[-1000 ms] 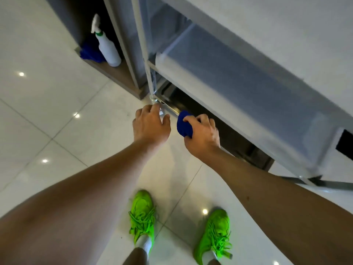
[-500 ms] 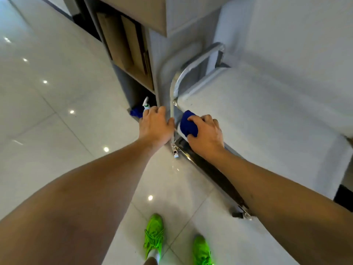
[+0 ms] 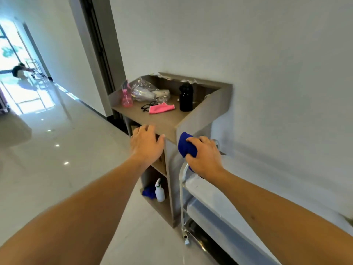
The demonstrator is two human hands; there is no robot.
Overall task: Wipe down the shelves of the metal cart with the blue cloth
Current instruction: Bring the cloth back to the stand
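Note:
The metal cart (image 3: 208, 190) stands against the white wall at lower right, its top shelf pale and its lower shelves below. My right hand (image 3: 205, 159) is closed on a bunched blue cloth (image 3: 186, 145) and sits over the cart's curved end rail (image 3: 182, 171), near the top shelf's left end. My left hand (image 3: 146, 144) hovers with fingers spread in front of the wooden stand's front edge, holding nothing.
A wooden stand (image 3: 168, 123) left of the cart carries a pink spray bottle (image 3: 127, 97), glasses (image 3: 149, 106), a pink cloth (image 3: 161, 108), a black bottle (image 3: 186, 97) and a plastic bag. Its bottom cubby holds a white spray bottle (image 3: 159, 191) and another blue cloth (image 3: 149, 192). Another person is far down the glossy corridor (image 3: 21, 70).
My view has risen from the cart's bottom shelf to its top. Both hands came up with it, the right still holding the blue cloth, now at the top end rail.

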